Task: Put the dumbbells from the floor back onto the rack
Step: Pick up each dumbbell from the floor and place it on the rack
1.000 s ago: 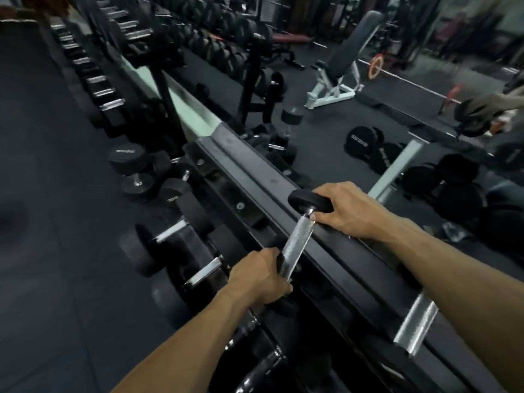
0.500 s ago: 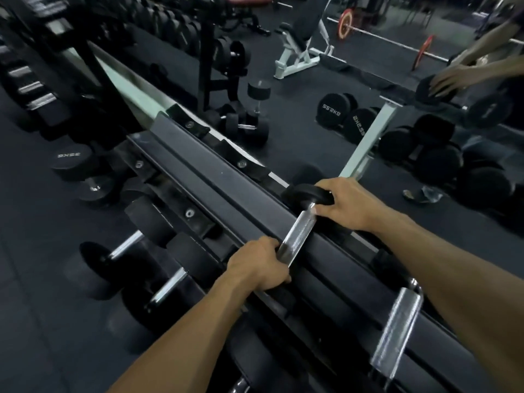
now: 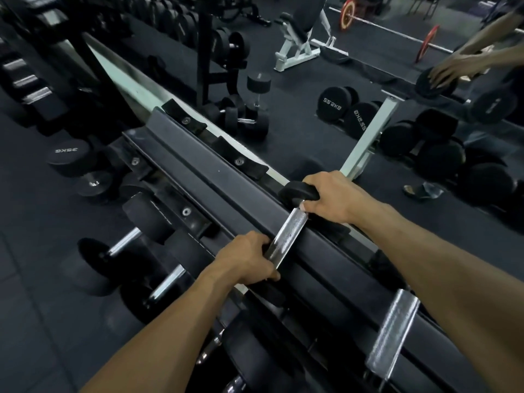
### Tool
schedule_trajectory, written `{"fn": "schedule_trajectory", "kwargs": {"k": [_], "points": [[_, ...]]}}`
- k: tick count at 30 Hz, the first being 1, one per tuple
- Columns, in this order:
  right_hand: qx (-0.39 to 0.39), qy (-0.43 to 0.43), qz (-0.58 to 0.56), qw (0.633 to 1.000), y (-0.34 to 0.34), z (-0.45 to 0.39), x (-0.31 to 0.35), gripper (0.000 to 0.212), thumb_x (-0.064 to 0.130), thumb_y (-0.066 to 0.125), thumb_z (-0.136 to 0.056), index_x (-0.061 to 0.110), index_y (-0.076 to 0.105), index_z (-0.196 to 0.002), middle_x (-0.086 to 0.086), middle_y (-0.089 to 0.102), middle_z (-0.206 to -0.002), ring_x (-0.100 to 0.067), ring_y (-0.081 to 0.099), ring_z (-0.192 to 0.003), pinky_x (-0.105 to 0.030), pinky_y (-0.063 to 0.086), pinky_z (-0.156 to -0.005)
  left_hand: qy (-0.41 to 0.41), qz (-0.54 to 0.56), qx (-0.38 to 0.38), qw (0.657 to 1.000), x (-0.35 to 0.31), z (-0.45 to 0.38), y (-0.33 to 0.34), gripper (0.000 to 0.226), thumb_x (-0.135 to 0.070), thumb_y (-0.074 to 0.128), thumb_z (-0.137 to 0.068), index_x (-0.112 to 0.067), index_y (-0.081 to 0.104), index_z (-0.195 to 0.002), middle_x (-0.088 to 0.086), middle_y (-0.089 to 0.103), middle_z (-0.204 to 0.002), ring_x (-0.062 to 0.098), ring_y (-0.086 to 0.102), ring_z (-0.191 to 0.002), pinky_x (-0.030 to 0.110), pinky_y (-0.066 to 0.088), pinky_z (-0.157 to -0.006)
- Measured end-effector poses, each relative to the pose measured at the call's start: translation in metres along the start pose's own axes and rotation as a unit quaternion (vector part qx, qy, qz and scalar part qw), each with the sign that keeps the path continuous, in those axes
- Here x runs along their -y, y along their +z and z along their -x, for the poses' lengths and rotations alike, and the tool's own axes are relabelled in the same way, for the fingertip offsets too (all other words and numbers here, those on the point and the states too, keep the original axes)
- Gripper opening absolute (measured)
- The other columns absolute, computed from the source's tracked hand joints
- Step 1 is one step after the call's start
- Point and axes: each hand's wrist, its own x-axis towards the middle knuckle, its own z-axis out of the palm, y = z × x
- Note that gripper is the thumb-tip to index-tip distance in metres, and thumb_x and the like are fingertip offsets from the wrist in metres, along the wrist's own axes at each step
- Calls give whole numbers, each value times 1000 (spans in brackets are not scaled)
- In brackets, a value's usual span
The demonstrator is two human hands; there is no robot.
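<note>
Both of your hands are on one dumbbell (image 3: 289, 236) that lies across the top tier of the rack (image 3: 204, 177). Your left hand (image 3: 249, 260) is curled shut around the near end of the knurled chrome handle, and it hides the near head from view. Your right hand (image 3: 330, 198) is closed over the far head, fingers wrapped on the black rubber and the thumb down by the collar.

The relation to mind is the bar's long axis. It runs from near-left to far-right, crossing the rack's rails rather than following them. The far head sits past the far rail, and the near end is at the near rail under your left hand. The dumbbell looks seated or very close to it; I cannot tell whether its weight is fully on the rails.

A second dumbbell's handle (image 3: 392, 333) lies on the same tier to the right, parallel to yours and well apart from it, so you have room on that side. Cradle pads (image 3: 241, 158) to the left along the tier stand bare.

If it needs a final nudge, your right hand has the better hold to slide it along its own axis. After that, loose dumbbells (image 3: 246, 120) stand on the floor (image 3: 297, 89) beyond the rack, far and to the left.
</note>
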Motion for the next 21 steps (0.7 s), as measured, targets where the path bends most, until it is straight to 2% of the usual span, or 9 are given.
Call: {"fn": "schedule_trajectory", "kwargs": {"k": [2,4,5,7,9,12,15,18,21], "points": [[2,9,7,1000,1,1,2,20,33,70,-87,26,51,-86,-1,63,-84,-24,63,-81,-38,54,-75,-5,12,-32,999,2,5,1,50,-41,82,-59,-29,64,-104,-8,68,-90,14,65,-86,37,57,-79],[11,15,18,1000,0,2,5,17,32,68,-88,24,53,-91,1,63,-84,-24,63,-83,-35,51,-73,-5,26,-57,998,4,12,2,39,-43,79,-62,-28,66,-96,-8,69,-84,13,65,-82,36,57,-75],[16,15,27,999,0,3,8,20,32,67,-89,21,56,-100,0,64,-89,-25,64,-88,-36,51,-76,-3,27,-65,998,6,16,1,32,-43,76,-67,-26,66,-92,-7,68,-80,13,65,-80,35,56,-73],[18,3,46,999,-3,4,17,48,33,66,-89,16,51,-131,-7,62,-115,-29,60,-106,-41,51,-90,-2,20,-76,997,8,26,-3,28,-49,69,-77,-25,65,-90,-6,68,-81,14,64,-79,35,55,-72],[-5,-17,65,998,-5,7,33,63,33,63,-90,14,38,-145,-12,50,-132,-33,50,-121,-44,45,-100,-10,5,-95,995,13,37,-8,36,-58,60,-83,-24,64,-94,-4,67,-89,16,63,-85,35,53,-73],[-26,-62,89,994,-6,9,67,64,35,60,-92,14,34,-147,-12,44,-135,-34,42,-127,-46,42,-102,-24,-32,-145,989,31,56,-14,40,-60,51,-88,-22,59,-96,0,63,-103,23,61,-94,36,50,-76],[-23,-115,106,987,1,10,110,63,35,59,-93,15,34,-147,-13,43,-137,-34,40,-127,-47,41,-103,-36,-63,-165,984,61,81,-16,41,-60,46,-90,-22,56,-100,4,59,-108,27,61,-99,37,49,-78],[-2,-164,115,980,18,9,158,63,36,58,-93,14,33,-147,-13,41,-140,-33,38,-130,-46,40,-105,-66,-88,-194,975,97,112,-19,45,-60,45,-91,-24,55,-115,2,57,-114,27,62,-101,41,52,-79],[32,-213,127,968,43,10,210,65,39,58,-94,15,32,-148,-12,41,-143,-32,37,-133,-46,41,-105,-101,-88,-223,966,140,148,-19,44,-58,47,-90,-25,53,-118,-1,55,-115,25,62,-99,38,52,-75]]}}
